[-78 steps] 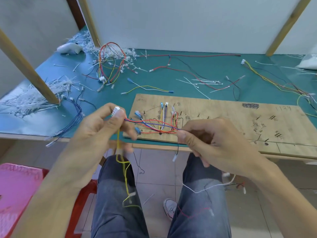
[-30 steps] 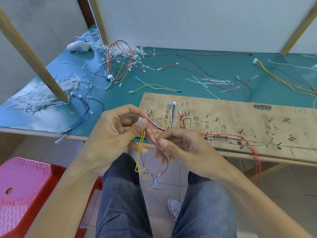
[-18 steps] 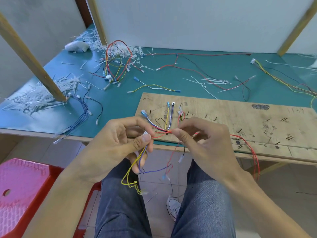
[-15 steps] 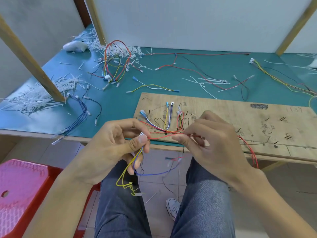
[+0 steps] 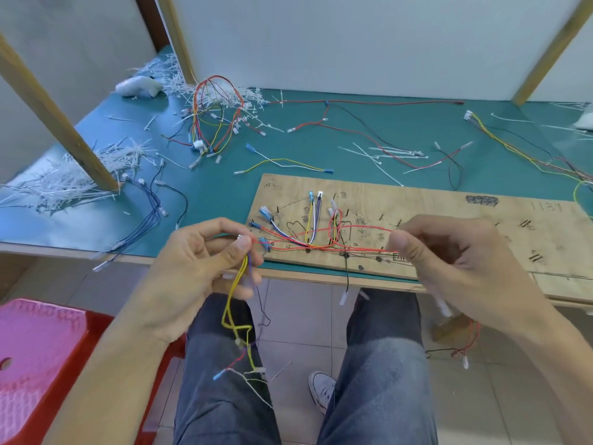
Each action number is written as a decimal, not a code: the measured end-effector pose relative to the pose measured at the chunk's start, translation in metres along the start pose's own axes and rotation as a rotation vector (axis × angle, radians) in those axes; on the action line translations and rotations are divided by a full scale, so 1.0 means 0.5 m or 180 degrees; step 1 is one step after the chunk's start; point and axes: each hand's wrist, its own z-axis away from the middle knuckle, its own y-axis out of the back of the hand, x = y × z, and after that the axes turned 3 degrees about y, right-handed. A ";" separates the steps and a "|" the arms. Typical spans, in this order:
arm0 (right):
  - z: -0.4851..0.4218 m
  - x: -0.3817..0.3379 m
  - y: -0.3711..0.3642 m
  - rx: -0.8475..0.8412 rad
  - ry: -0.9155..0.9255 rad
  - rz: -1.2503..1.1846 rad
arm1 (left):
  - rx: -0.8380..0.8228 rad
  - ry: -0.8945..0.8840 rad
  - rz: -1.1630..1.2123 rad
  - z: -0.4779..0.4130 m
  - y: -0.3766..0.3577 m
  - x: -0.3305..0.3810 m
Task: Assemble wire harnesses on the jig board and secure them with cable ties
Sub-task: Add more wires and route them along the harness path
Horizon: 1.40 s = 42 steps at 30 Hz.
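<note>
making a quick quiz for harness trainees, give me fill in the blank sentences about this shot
1. The wires pinched between the left hand and the right hand are ____.
2. The loop of wire hanging below the left hand is ____.
3. The jig board is made of ____.
4. The stool at the lower left has a ____ seat.

Missing words: red; yellow; wood; pink

You've got a red plastic stool (image 5: 48, 364) below the green table mat (image 5: 288, 149), off its left end. A white sneaker (image 5: 321, 390) sits on the tiled floor (image 5: 305, 316) beneath its near edge. A slanted wooden post (image 5: 54, 114) stands on its left side.
</note>
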 end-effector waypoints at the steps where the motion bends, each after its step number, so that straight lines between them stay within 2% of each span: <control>1: -0.001 -0.001 -0.012 -0.0196 -0.0151 -0.0164 | 0.0272 -0.0064 -0.0105 -0.011 -0.003 -0.007; 3: -0.009 -0.002 -0.039 -0.0464 -0.0351 -0.0223 | 0.0683 -0.0154 -0.0204 -0.036 -0.005 -0.020; 6: -0.028 0.006 -0.077 -0.0391 -0.0459 -0.0104 | 0.1031 -0.0177 -0.0359 -0.074 0.005 -0.035; 10: -0.044 0.020 -0.110 -0.0160 -0.0526 0.0099 | 0.1282 -0.0159 -0.0901 -0.118 0.030 -0.043; 17: -0.037 0.034 -0.148 -0.0187 -0.0589 0.0018 | 0.1443 -0.0026 -0.1073 -0.162 0.047 -0.067; 24: -0.058 0.006 -0.224 -0.0039 -0.0531 0.0420 | 0.1084 0.0076 -0.0853 -0.161 0.056 -0.061; 33: -0.179 -0.023 -0.324 -0.0152 -0.0882 -0.0077 | 0.1041 -0.0148 -0.0600 -0.144 0.073 -0.050; 38: -0.180 -0.014 -0.336 -0.0244 -0.0854 0.0001 | 0.0906 -0.0114 -0.0481 -0.148 0.060 -0.054; 42: -0.178 -0.003 -0.334 -0.0077 -0.0880 0.0128 | 0.0917 -0.0141 -0.0568 -0.157 0.060 -0.061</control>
